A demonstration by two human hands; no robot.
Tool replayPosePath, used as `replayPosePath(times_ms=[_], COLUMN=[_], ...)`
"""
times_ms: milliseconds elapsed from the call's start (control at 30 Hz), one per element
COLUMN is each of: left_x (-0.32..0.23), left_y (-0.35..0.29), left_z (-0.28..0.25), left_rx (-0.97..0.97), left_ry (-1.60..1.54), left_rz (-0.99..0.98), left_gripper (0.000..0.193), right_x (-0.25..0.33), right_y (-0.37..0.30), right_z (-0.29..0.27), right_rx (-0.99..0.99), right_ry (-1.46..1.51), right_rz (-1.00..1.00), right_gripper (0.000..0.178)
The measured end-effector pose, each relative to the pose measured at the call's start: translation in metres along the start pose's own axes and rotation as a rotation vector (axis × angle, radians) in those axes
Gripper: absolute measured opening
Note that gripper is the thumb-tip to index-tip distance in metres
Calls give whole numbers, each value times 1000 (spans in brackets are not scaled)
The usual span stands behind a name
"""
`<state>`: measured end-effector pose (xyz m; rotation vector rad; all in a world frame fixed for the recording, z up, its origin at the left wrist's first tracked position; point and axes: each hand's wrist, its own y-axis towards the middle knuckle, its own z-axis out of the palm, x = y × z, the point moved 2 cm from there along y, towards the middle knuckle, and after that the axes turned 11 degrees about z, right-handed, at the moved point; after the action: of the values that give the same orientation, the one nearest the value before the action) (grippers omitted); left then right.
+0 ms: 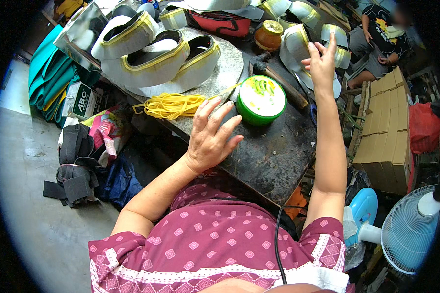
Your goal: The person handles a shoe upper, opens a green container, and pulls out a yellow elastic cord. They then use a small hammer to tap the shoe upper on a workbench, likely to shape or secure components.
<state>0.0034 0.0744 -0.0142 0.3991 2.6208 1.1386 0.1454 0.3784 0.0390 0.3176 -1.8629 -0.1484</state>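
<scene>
My left hand (211, 136) hovers over the near edge of the dark worktable (264, 161), fingers spread and holding nothing that shows. Just beyond its fingertips lies a bundle of flat yellow strips (173, 106); one strip runs past the fingers toward a round green tub (259, 118) with a white, patterned top. My right hand (322, 66) reaches to the far right, fingers stretched out, in front of grey-white slipper-shaped pieces (298, 46) with yellowish edges. Whether it touches them I cannot tell. Similar slipper-shaped pieces (154, 68) are piled at the far left.
A hammer (293, 93) and scissors (312, 110) lie between the tub and my right arm. Behind them stands a smeared jar (269, 35). Flattened cardboard (384, 132) and a fan (410, 229) stand at right; another person (384, 39) sits at far right.
</scene>
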Motion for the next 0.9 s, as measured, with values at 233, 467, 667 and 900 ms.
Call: replayPosePath(times_ms=[233, 467, 667, 900], left_x=[0, 0, 0, -12], left_y=[2, 3, 6, -11], left_z=[-4, -2, -1, -10], left_rx=[-22, -8, -26, -27], left_ry=[-7, -20, -13, -76], left_rz=[-11, -14, 16, 90], left_gripper=[37, 37, 36, 31], right_x=[11, 37, 39, 1], right_y=[27, -9, -38, -56], right_z=[-15, -69, -74, -48], right_rx=[-54, -82, 13, 269], right_ry=[414, 542, 507, 88], right_rz=[6, -128, -214, -137], right_gripper=[54, 36, 44, 65])
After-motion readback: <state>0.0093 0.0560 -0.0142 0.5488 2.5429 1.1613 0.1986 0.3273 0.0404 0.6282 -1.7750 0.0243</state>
